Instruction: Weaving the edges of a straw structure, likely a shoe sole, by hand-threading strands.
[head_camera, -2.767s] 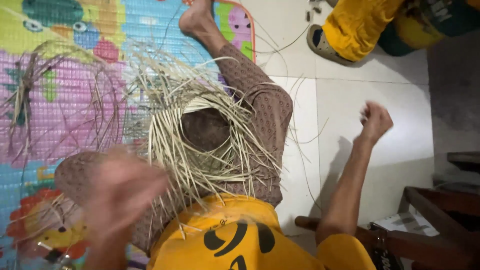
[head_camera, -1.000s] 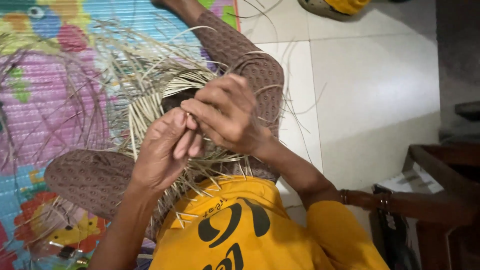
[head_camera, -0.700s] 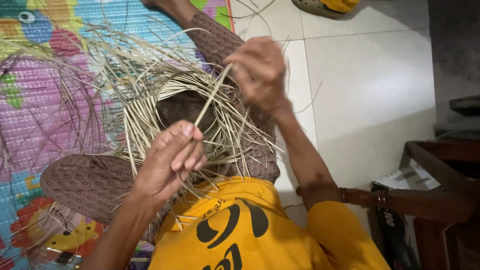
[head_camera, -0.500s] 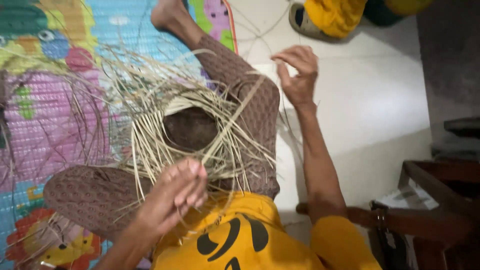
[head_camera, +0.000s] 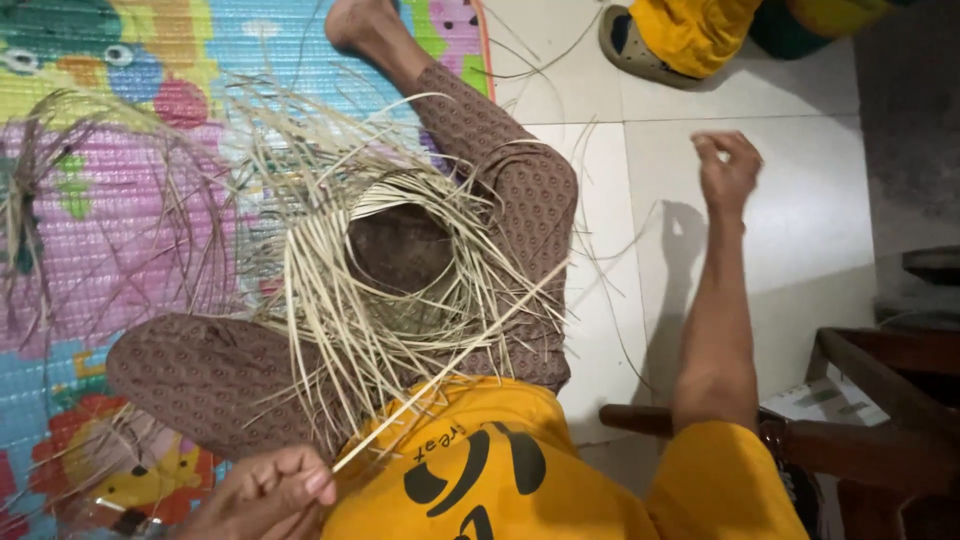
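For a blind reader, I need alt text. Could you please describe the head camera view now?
A seated person weaves a half-made straw basket in the lap; the left hand pinches one long straw strip near the yellow shirt, while the right hand is raised out over the white tile floor. Loose straw spreads over a colourful play mat.

Even, fairly bright indoor light; the white floor tiles (head_camera: 790, 210) shine palest, without hard glare; a soft grey shadow of the raised right arm (head_camera: 715, 330) falls on the tiles just left of it; dimmer by the dark wooden furniture (head_camera: 880, 440); the picture is sharp, with slight softness at the left hand (head_camera: 270, 490).
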